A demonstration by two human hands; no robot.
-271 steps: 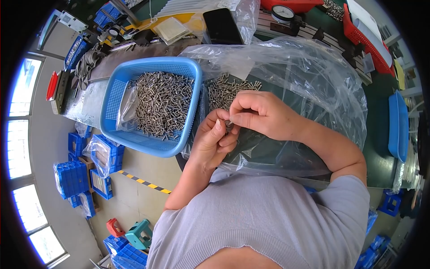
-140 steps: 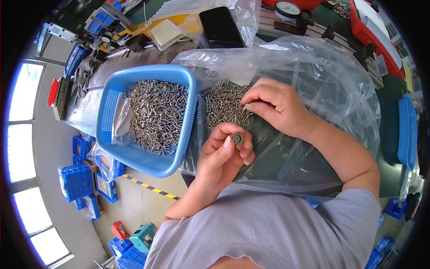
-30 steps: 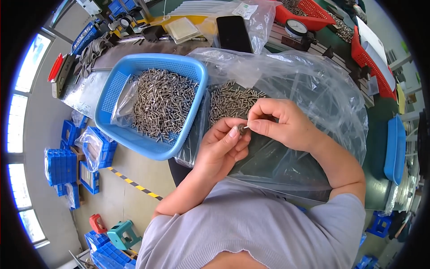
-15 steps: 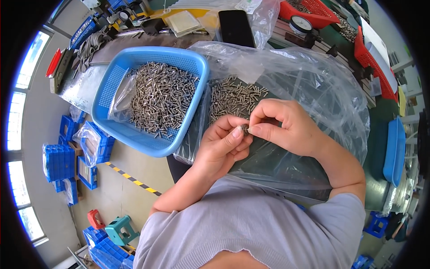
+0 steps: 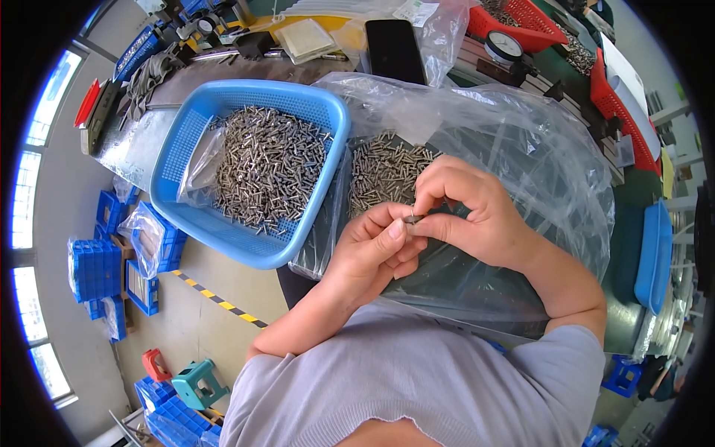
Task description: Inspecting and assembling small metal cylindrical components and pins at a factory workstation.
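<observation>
My left hand (image 5: pixel 371 246) and my right hand (image 5: pixel 473 212) meet over the near side of a plastic-covered bench. Between their fingertips sits a small dark round metal part (image 5: pixel 412 220), pinched by the left thumb and forefinger. The right thumb and forefinger close at the same spot, where a thin bright pin-like tip shows; most of it is hidden by the fingers. Just beyond my hands lies a spread of small metal pins (image 5: pixel 387 167). To the left, a blue plastic basket (image 5: pixel 167 160) holds a large heap of similar pins (image 5: pixel 272 167) and a clear bag.
Clear plastic sheeting (image 5: pixel 521 164) covers the bench. A black phone (image 5: pixel 395 51), a dial gauge (image 5: pixel 504 46) and red baskets (image 5: pixel 622 112) stand along the far side. A blue tray (image 5: pixel 653 257) is at the right edge. Blue crates (image 5: pixel 97 268) stand on the floor at left.
My hands stay together, but the small metal part now looks tilted flatter between the fingertips. My right fingers have shifted slightly, and a thin pin-like tip now shows.
</observation>
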